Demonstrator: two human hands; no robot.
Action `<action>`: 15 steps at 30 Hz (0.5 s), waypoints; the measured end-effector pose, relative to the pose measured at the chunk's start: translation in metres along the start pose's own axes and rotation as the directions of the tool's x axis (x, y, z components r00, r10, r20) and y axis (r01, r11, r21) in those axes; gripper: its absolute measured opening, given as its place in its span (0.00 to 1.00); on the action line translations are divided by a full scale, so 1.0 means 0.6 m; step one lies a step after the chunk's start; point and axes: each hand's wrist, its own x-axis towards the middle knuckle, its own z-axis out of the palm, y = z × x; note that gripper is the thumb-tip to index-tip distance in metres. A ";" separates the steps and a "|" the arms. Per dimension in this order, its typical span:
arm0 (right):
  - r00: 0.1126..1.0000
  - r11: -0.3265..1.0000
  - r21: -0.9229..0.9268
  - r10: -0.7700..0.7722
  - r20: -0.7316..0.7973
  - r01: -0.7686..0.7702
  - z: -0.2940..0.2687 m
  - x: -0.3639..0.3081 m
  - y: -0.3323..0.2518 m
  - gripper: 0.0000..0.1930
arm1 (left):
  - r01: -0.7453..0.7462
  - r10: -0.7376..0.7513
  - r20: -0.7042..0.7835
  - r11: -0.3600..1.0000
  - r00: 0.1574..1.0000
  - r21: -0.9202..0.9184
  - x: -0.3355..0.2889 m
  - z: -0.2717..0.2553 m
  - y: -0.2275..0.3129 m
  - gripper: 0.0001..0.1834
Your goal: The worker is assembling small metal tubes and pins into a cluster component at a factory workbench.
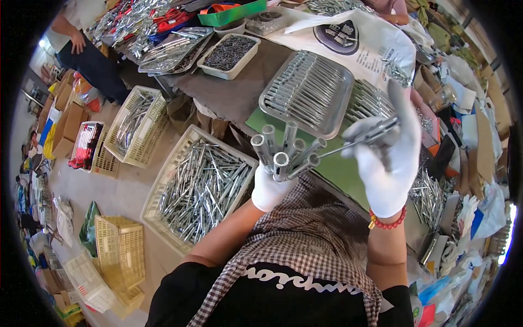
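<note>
My left hand [272,191], in a white glove, is closed round a bundle of several shiny metal tubes [280,159], their round open ends facing up. My right hand [385,174], also gloved, grips a slim metal rod with a thicker shank [379,129]. Its thin end points left and meets the mouth of the rightmost tube; whether it sits inside I cannot tell. Just beyond the hands, a metal tray [348,90] holds neat rows of silver rod-like parts. More metal rods [373,101] lie beside the tray, partly behind my right hand.
Left of me stands a cream crate [155,188] heaped with metal rods. Smaller crates [155,144] sit on the floor beyond it. On the table are a tub of small dark screws [229,54], a green tray [234,13] and a white sack [381,43]. A person [87,54] stands far left.
</note>
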 end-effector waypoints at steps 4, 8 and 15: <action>0.997 0.996 -0.047 0.072 0.036 -0.070 0.005 -0.018 0.037 0.33 | 0.083 -0.084 -0.008 0.995 0.996 -0.060 0.000 0.011 0.015 0.23; 0.983 0.956 -0.261 -0.097 0.154 0.136 0.006 -0.016 0.049 0.29 | 0.034 -0.034 0.004 0.999 0.999 -0.043 0.004 0.010 0.034 0.20; 0.960 0.906 -0.388 -0.063 0.272 0.169 -0.003 -0.011 0.035 0.27 | -0.028 0.031 -0.022 0.994 0.999 0.106 0.005 0.012 0.036 0.21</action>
